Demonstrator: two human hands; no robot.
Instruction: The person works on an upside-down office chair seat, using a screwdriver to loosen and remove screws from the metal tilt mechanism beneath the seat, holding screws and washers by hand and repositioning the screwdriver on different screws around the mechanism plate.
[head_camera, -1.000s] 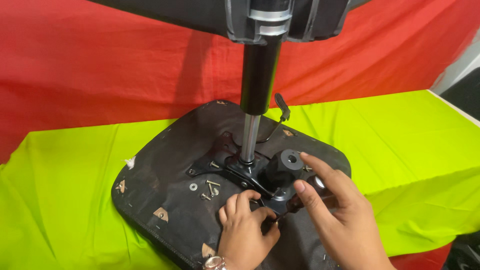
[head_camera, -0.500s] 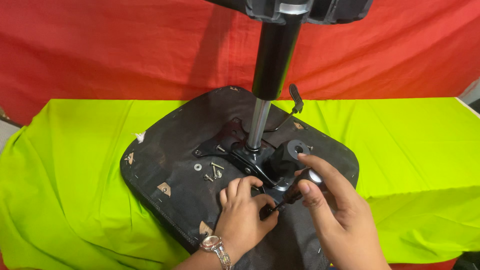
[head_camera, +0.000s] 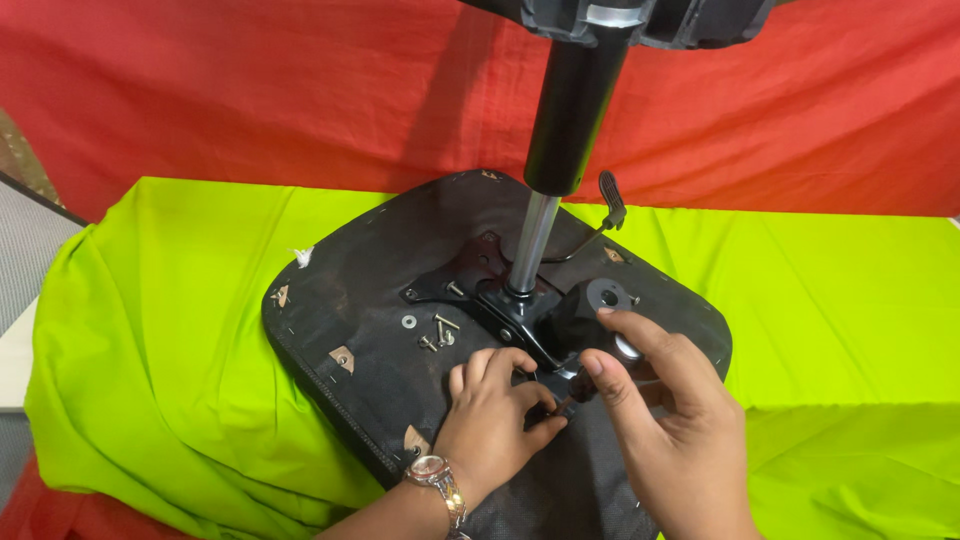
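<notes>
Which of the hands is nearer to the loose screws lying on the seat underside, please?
Left. The left hand rests just below and right of the loose screws; the right hand is farther right, by the black knob.

Your left hand (head_camera: 495, 415) has slid right toward the knob (head_camera: 590, 320); your right hand (head_camera: 665, 420) now pinches beside it.

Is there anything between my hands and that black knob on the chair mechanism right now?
Nothing visible. The right hand already rests its fingers on the black knob, and the left hand sits just beside it on the seat underside. The loose screws lie off to the left.
</notes>
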